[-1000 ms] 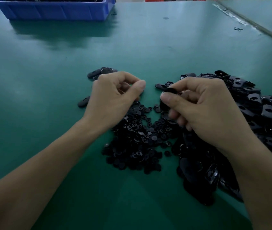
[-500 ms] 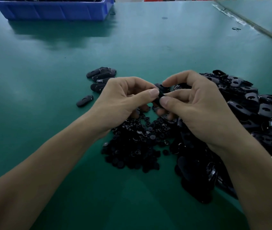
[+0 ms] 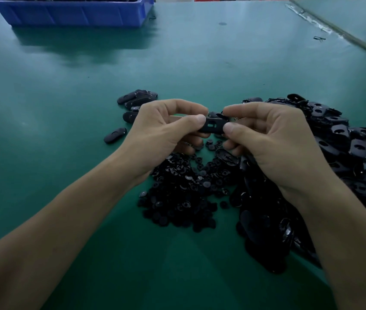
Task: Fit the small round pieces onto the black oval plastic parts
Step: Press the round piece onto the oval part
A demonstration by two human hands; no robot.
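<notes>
Your left hand and right hand each pinch an end of one black oval plastic part above the heap of small round black pieces. Few ovals lie aside left, apparently finished; most remain.

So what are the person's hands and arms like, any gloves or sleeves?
No gloves: the left hand and right hand are bare, with short, plain nails. No ring, watch or wristband shows. The left forearm and right forearm are bare too, with no sleeve in view.
</notes>
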